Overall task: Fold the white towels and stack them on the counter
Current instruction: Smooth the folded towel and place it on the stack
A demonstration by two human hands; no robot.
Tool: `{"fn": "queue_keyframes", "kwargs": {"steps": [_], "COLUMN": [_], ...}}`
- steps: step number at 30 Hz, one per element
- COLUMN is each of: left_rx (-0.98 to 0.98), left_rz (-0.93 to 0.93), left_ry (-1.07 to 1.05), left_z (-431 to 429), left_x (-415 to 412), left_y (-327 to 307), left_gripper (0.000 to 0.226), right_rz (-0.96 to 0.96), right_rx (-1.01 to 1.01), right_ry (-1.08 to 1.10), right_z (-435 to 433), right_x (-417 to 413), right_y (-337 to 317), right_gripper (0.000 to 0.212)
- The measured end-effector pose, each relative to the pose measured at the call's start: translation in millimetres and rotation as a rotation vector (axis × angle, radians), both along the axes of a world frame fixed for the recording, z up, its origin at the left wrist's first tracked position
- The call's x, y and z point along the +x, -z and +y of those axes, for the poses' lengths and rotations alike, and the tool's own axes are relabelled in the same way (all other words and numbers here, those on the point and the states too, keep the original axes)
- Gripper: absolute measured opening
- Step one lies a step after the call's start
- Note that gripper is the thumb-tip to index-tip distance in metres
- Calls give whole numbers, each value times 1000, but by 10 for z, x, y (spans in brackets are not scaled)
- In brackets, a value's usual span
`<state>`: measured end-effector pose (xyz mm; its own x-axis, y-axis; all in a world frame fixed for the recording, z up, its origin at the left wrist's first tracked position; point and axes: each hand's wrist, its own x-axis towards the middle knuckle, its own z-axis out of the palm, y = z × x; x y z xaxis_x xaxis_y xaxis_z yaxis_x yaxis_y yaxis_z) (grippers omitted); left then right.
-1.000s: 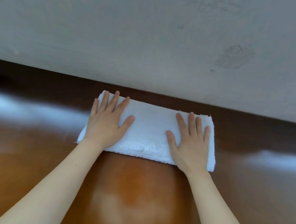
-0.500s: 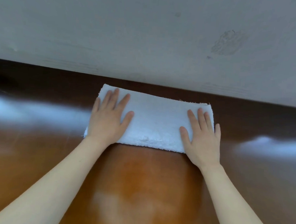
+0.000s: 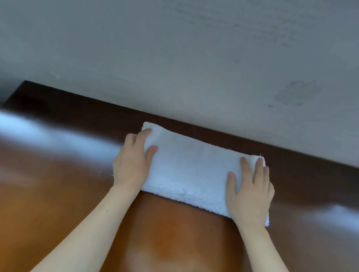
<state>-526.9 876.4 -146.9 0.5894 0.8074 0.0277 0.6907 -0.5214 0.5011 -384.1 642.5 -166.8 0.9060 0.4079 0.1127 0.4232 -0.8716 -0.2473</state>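
Observation:
One white towel (image 3: pixel 193 170), folded into a long strip, lies on the glossy brown counter (image 3: pixel 46 191) close to the wall. My left hand (image 3: pixel 131 162) is at the towel's left end. Its thumb and one finger rest on top while the other fingers curl at the edge, and the far left corner is slightly raised. My right hand (image 3: pixel 250 193) lies flat on the right end, fingers spread and reaching the towel's right edge. No other towel is in view.
A grey wall (image 3: pixel 199 64) rises directly behind the counter. The counter's left end (image 3: pixel 14 94) shows at the upper left. Bright reflections streak the wood on both sides of the towel.
Both hands slid outward from the towel's middle to its ends. My left hand went from lying flat to curling around the left edge. The view shifted, so the counter's left end shows.

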Motion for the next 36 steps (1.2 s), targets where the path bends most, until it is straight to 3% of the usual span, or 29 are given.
{"fn": "queue_keyframes", "kwargs": {"steps": [7, 16, 27, 36], "left_rx": [85, 282, 139, 67], "left_rz": [-22, 6, -34, 14], "left_ry": [-7, -4, -123, -137], "left_z": [504, 1900, 3308, 3616], "left_x": [-432, -1494, -1868, -1756], "left_y": [18, 46, 8, 67], "left_gripper": [42, 40, 43, 46], "right_rz": [-2, -5, 1, 31], "right_rx": [-31, -10, 13, -11], "right_ry": [-49, -87, -66, -17], "right_z": [549, 1990, 3436, 3654], "right_x": [-387, -1377, -1775, -1685], "right_y": [-13, -25, 56, 59], "right_gripper": [57, 55, 55, 58]}}
